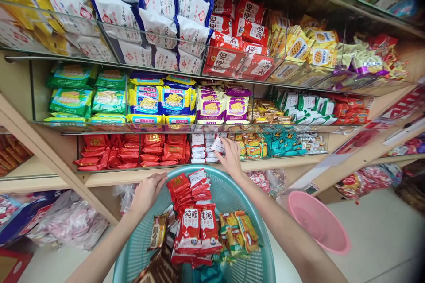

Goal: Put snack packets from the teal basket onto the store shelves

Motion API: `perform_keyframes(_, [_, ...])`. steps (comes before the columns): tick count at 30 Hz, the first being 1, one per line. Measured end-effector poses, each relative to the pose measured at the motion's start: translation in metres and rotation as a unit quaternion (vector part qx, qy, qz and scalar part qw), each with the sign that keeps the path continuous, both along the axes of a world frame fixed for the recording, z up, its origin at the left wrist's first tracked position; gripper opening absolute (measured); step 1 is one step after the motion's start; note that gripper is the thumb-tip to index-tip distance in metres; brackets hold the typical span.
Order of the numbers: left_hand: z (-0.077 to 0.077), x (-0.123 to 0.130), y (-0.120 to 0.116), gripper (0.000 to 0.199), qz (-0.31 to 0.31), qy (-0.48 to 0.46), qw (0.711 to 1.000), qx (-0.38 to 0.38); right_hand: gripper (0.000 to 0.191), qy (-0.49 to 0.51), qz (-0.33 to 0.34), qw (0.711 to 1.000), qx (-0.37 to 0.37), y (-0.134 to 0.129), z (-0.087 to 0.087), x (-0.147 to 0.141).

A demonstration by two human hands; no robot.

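My right hand reaches to the bottom shelf and pinches a small white packet between thumb and fingers, just in front of stacked white packets. With its fingers closed over the upper left rim, my left hand holds a teal plastic basket. Inside the basket lie red-and-white biscuit packets, smaller red packets, yellow-green packets and brown packets. Teal packets show partly at the bottom edge of the view.
Red packets fill the bottom shelf's left side; teal packets lie to the right. Biscuit packs stand behind a glass front above. A pink basin sits on the floor at right, and bagged goods lie at lower left.
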State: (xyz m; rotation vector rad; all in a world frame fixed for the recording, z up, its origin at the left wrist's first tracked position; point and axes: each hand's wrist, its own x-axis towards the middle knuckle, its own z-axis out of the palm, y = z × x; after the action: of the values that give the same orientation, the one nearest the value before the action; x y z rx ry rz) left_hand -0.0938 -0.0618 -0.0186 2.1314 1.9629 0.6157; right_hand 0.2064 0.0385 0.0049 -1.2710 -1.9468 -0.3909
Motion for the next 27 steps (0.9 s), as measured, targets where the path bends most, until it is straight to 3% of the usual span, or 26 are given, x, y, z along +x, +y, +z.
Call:
perform_keyframes(15, [-0.003,0.001,0.002,0.043,-0.003,0.009,1.000,0.014,0.045,-0.069,0.040,0.991,0.105,-0.002,0.008,0.007])
perform_keyframes(20, [-0.004,0.000,0.003,0.041,-0.014,0.007,1.000,0.027,0.049,-0.077,0.075,0.990,0.088,-0.045,0.027,0.009])
perform_keyframes(27, [-0.002,0.002,0.000,0.041,-0.008,0.011,1.000,0.013,0.046,-0.183,0.072,0.978,-0.073,-0.120,0.029,0.024])
